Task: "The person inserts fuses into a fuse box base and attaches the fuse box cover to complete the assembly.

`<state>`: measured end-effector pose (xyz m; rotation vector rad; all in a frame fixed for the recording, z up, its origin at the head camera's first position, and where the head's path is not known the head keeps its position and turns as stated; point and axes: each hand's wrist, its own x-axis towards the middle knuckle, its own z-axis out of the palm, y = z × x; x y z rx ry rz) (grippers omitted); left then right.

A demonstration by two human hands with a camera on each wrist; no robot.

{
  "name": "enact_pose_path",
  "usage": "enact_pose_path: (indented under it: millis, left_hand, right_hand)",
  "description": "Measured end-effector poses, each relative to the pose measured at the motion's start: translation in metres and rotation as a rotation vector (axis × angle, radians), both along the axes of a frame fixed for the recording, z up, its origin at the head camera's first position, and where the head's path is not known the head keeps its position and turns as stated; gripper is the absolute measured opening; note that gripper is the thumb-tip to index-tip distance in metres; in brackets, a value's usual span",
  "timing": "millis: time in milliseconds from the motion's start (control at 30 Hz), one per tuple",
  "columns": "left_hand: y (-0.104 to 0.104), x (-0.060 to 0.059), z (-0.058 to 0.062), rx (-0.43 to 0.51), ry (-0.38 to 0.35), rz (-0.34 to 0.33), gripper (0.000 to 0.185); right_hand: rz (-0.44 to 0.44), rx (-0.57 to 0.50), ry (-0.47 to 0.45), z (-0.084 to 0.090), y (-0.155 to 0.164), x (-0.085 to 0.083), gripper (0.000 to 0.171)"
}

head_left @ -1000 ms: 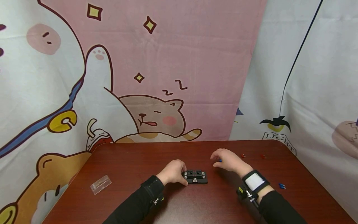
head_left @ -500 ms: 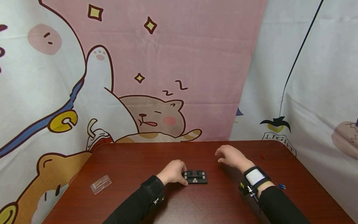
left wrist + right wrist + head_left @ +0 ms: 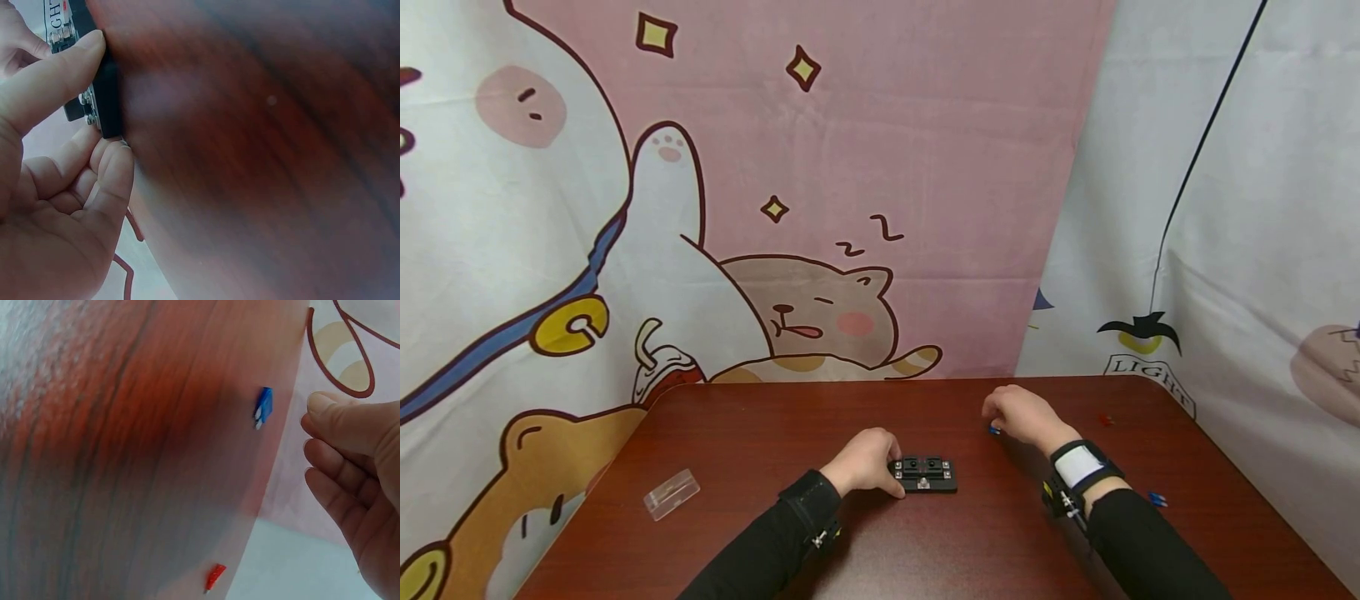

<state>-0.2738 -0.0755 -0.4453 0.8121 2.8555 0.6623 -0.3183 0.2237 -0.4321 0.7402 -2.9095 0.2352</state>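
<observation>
From my end I'm seeing the left hand (image 3: 867, 463), just below the centre of the head view, pinching the left end of a black terminal block (image 3: 931, 477). The block is sitting flat on the brown wooden desk (image 3: 917, 550), showing its silver screws. In the left wrist view the block is filling part of the upper left, with the thumb pressing on one side and the curled fingers meeting it at the other.

The right hand (image 3: 1024, 415) is hovering at the right of centre in the head view, close to the far edge of the desk. I'm reading its fingers as loosely bent, the thumb lying near the index finger, and they are apparently holding nothing. A blue crimp connector (image 3: 264, 405) is lying on the desk just beside those fingertips, in the upper right of the right wrist view, and a red crimp connector (image 3: 214, 577) is lying at the bottom centre.

Over in the head view's lower left, a clear plastic cover (image 3: 672, 494) is resting at an angle. Towards the lower right I'm picking out a pair of blue pieces (image 3: 1157, 499). A cartoon-printed curtain (image 3: 970, 167) is hanging behind everything.
</observation>
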Motion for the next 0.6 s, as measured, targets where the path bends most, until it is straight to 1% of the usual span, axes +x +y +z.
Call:
enact_pose_path:
  millis: [200, 333, 600]
  left_hand:
    - [0.0, 0.0, 0.0, -0.01, -0.001, 0.001, 0.044]
    - [0.0, -0.001, -0.001, -0.009, 0.001, 0.001, 0.044]
    - [-0.001, 0.0, -0.001, 0.001, -0.003, 0.005, 0.043]
  right_hand:
    - [-0.036, 0.013, -0.033, -0.005, 0.0, -0.003, 0.016]
    - [-0.04, 0.02, -0.055, -0.007, 0.0, -0.006, 0.016]
    - [0.01, 0.043, -0.054, -0.011, 0.0, -0.008, 0.018]
